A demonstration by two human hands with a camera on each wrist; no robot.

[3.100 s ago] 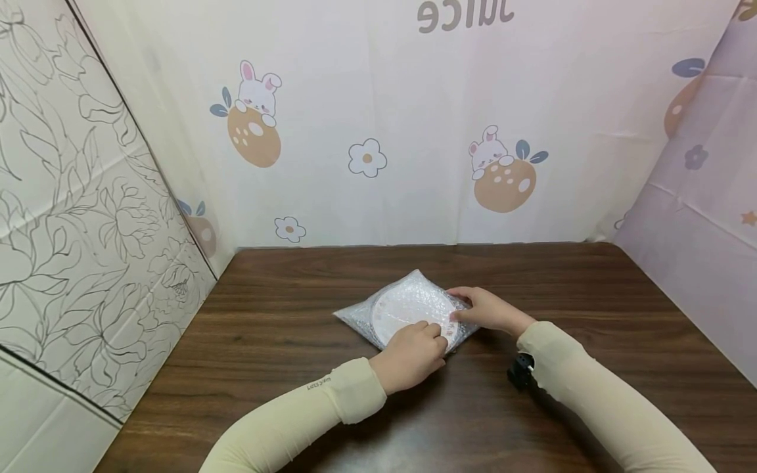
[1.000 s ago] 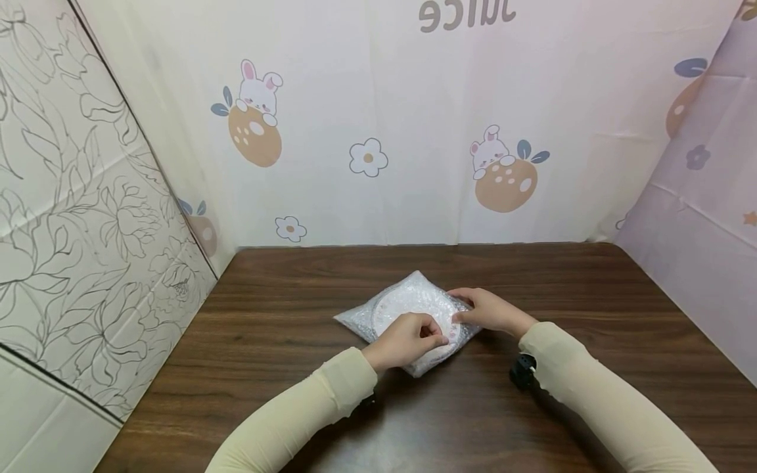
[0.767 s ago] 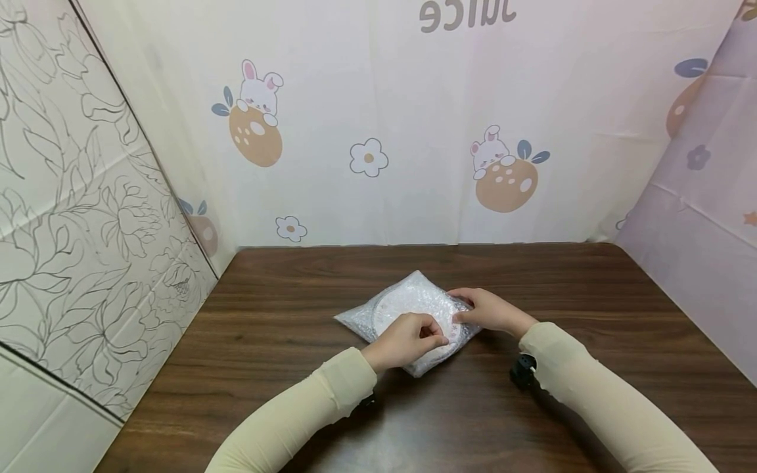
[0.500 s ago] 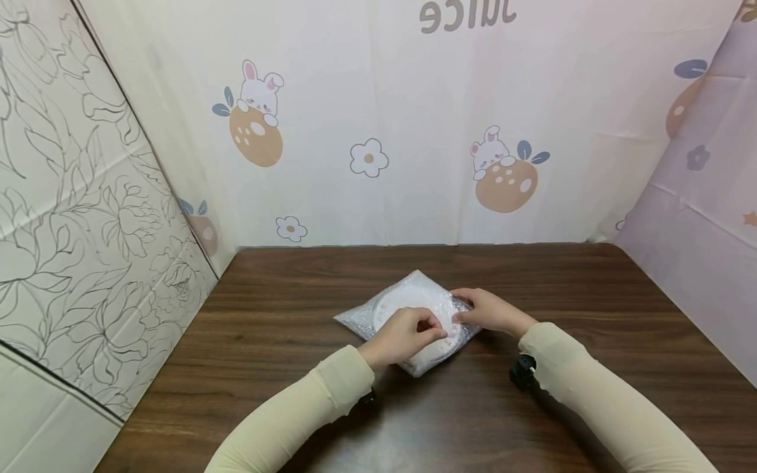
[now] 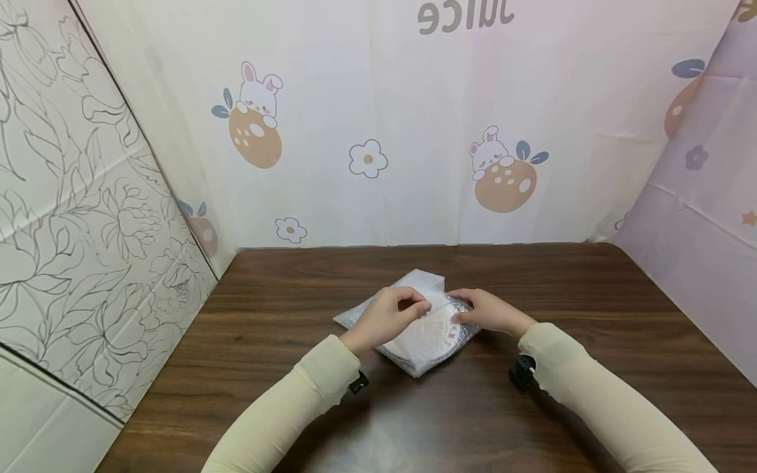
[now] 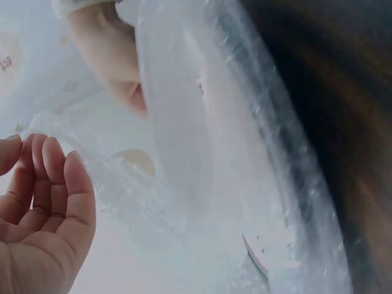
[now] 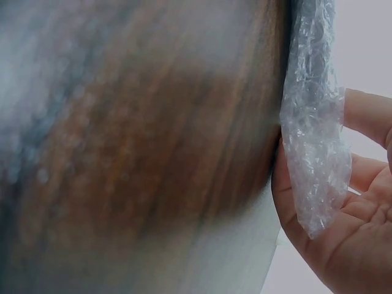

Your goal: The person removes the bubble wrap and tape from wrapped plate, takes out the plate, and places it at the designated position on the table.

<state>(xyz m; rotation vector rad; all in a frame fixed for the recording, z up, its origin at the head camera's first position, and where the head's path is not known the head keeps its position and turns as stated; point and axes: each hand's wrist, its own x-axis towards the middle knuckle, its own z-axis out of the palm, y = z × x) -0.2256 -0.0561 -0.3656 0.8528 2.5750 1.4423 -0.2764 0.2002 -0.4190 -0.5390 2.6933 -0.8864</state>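
On the dark wooden table lies a bubble wrap sheet or bag (image 5: 414,279) around a flat round white disc (image 5: 440,332) with reddish print along its rim. My left hand (image 5: 381,320) pinches an edge of the bubble wrap between thumb and fingertips, raised above the disc. In the left wrist view the bubble wrap (image 6: 131,196) stretches away from those fingertips. My right hand (image 5: 491,312) grips the package's right corner, thumb on top. The right wrist view shows the crinkled bubble wrap corner (image 7: 315,165) between thumb and fingers. Part of the disc is hidden by the left hand and the film.
The wooden table (image 5: 266,341) extends around the package. Behind it hangs a white cloth (image 5: 414,197) printed with rabbits and flowers. A floral panel (image 5: 106,217) stands on the left, and a pale cloth (image 5: 698,217) closes off the right.
My left hand has moved up and to the left, pulling the bubble wrap layer back off the disc's right part, whose rim print shows more clearly. My right hand has stayed at the corner.
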